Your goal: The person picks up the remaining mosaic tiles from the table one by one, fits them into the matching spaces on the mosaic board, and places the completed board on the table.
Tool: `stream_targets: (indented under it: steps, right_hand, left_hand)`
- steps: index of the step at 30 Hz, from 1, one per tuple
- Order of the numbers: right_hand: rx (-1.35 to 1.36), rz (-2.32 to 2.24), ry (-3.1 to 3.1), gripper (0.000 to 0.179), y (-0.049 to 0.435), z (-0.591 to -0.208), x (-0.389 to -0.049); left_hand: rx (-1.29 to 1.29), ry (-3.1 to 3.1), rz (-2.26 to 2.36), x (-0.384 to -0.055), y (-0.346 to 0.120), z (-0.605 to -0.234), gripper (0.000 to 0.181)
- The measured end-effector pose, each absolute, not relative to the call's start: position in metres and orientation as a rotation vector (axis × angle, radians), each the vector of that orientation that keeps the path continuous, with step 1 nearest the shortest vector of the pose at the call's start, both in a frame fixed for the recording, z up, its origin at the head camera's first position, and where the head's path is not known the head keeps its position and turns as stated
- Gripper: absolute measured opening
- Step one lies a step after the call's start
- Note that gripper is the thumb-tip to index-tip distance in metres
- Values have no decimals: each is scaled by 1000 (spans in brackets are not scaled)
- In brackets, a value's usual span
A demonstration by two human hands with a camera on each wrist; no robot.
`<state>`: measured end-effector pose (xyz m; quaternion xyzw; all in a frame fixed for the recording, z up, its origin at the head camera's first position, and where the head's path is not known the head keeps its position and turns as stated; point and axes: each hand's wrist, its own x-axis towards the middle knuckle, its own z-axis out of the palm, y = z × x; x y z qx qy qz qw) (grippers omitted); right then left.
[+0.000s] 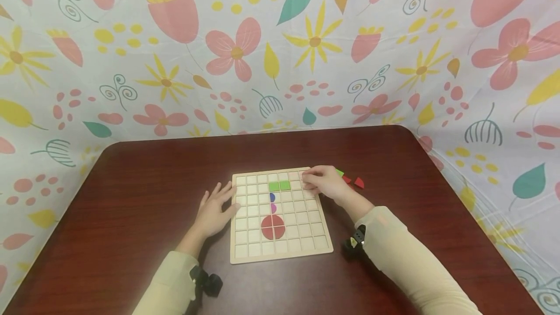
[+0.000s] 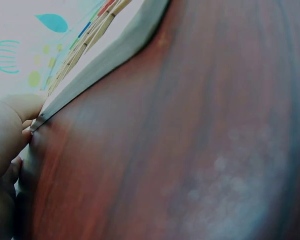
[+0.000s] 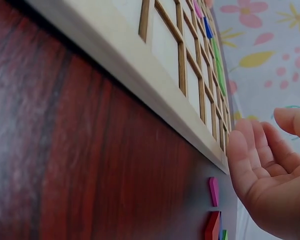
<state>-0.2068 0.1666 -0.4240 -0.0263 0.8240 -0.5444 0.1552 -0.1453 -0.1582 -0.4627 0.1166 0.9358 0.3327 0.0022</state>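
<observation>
A wooden grid board (image 1: 302, 252) with pale square cells lies on the table. My left hand (image 1: 214, 212) has its fingers spread, with the fingertips at the board's left edge. Over the far right corner of the board is my right hand (image 1: 329, 184), its fingers bent a little and the thumb apart from them in the right wrist view; nothing shows between them. Set in the grid are two green squares (image 1: 285, 185), a blue half-round piece (image 1: 272, 198), a pink half-round piece (image 1: 273, 208) and a red circle (image 1: 267, 231) of quarter pieces.
Beyond the right hand lie loose pieces, among them a red wedge (image 1: 359, 183) and a green piece (image 1: 340, 172). Off the board's corner in the right wrist view is a magenta piece (image 3: 213, 191). A flower-patterned cloth (image 1: 280, 101) hangs behind the dark table (image 1: 175, 169).
</observation>
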Motion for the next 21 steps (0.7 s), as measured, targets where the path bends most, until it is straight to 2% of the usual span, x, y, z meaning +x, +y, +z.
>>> stream_targets:
  steps: [21]
  right_hand:
    - [-32, -1614, 2403, 38, 185, -421, -204]
  left_hand:
    - [336, 2922, 1046, -145, -158, -462, 53]
